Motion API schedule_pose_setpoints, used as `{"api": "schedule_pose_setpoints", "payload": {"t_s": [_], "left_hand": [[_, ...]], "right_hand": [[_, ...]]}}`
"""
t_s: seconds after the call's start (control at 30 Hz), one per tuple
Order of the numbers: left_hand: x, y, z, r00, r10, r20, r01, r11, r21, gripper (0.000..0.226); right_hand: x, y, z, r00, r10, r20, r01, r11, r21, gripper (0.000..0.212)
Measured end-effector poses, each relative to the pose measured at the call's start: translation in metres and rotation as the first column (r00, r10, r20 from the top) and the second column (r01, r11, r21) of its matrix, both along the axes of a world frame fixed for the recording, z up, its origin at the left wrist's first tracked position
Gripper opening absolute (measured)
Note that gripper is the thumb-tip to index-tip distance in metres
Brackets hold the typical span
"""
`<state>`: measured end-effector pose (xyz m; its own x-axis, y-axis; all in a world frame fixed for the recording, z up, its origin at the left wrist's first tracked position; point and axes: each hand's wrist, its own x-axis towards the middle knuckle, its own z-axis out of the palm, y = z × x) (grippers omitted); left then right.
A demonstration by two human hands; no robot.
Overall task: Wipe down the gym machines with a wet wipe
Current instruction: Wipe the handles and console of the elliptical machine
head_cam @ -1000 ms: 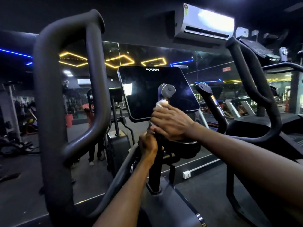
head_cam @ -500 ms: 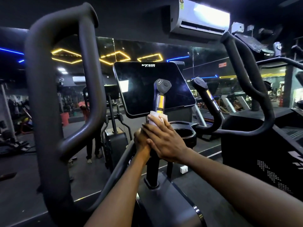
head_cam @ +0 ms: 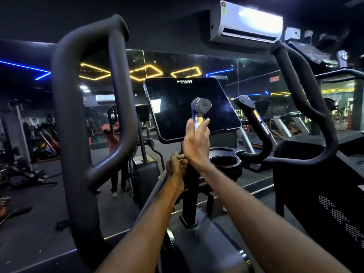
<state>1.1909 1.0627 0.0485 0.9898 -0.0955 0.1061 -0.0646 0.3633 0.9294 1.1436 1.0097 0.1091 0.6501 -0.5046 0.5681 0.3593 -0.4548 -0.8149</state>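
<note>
gripping the inner handle of the machine, right hand has fingers and thumb curled round its grip, likely rubbing it clean; wet wipe not visible, presumably under that palm. left hand clasps the post below, steadying. count: inner handles two, hands two, console screen one

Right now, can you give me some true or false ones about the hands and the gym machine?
1. The right hand is wrapped around the short handle in front of the screen. True.
2. The left hand is up on the big curved bar. False: it grips the post below the right hand.
3. The screen is lit up with numbers. False: it is dark.
4. A round cup holder sits just right of the hands. True.
</note>
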Motion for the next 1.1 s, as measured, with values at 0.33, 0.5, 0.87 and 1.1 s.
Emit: {"api": "schedule_pose_setpoints", "payload": {"t_s": [0.33,0.5,0.87,1.1], "left_hand": [[-0.001,-0.004,0.027,0.969,0.206,0.135,-0.201,0.978,-0.056,0.029],[-0.002,-0.006,0.063,0.915,0.031,0.403,-0.14,0.96,0.243,0.043],[0.002,-0.027,0.064,0.755,-0.153,0.638,-0.181,0.886,0.427,0.059],[0.01,-0.027,0.061,0.723,-0.152,0.673,-0.176,0.903,0.392,0.06]], "right_hand": [[0.013,-0.022,-0.045,0.842,0.512,0.169,-0.495,0.61,0.618,0.072],[-0.012,-0.008,-0.059,0.895,0.419,0.154,-0.433,0.728,0.532,0.059],[-0.011,0.005,-0.09,0.877,0.435,0.202,-0.471,0.702,0.534,0.071],[-0.009,0.01,-0.1,0.866,0.4,0.302,-0.5,0.652,0.57,0.075]]}}
